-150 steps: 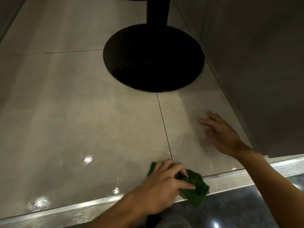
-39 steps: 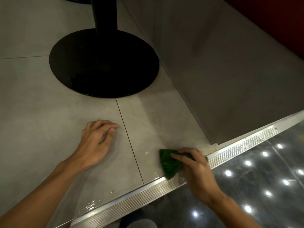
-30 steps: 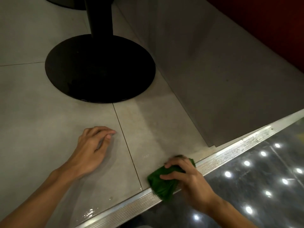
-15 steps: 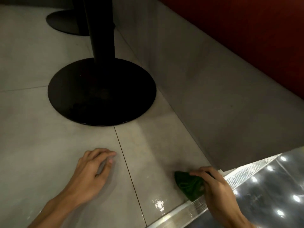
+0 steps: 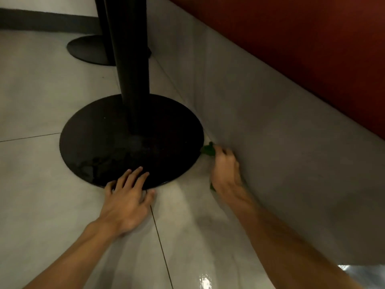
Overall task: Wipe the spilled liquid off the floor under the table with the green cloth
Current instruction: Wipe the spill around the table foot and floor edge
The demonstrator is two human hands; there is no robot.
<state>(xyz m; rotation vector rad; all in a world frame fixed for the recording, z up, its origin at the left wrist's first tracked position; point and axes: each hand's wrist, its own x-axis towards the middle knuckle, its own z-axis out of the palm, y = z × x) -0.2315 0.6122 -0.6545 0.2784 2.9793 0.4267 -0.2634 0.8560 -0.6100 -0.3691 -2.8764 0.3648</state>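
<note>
Cloth (image 5: pixel 207 150): mostly hidden under the right hand (image 5: pixel 225 170). Only a dark green tuft shows ahead of the knuckles, plus a sliver beside the wrist. It sits on the floor (image 5: pixel 41 184) in the narrow gap between the base (image 5: pixel 104 142) and the grey panel (image 5: pixel 260 142). The tuft looks to touch the base rim; dim light, can't confirm.

Right hand: fingers curled down over the cloth, gripping it, back of hand to camera. Fingertips are hidden and the thumb is hard to make out. The forearm runs close along the panel.

Left hand (image 5: pixel 127 197): flat and spread, holding nothing. Palm on the tile, fingertips lying over the near rim of the base.

Base: a black round disc carrying a black post (image 5: pixel 133 80), which is cut off at the top of the frame. The disc shows faint mottled marks on its near left part; wet or scuffed, can't tell.

A second base (image 5: pixel 91 50) stands farther back, partly behind the post.

A red surface (image 5: pixel 291 49) sits above the panel, its upper part out of frame.

A grout line (image 5: pixel 160 243) runs from the base toward the camera between the forearms. Bright glare (image 5: pixel 205 282) at the bottom edge; liquid or reflection, unclear.
</note>
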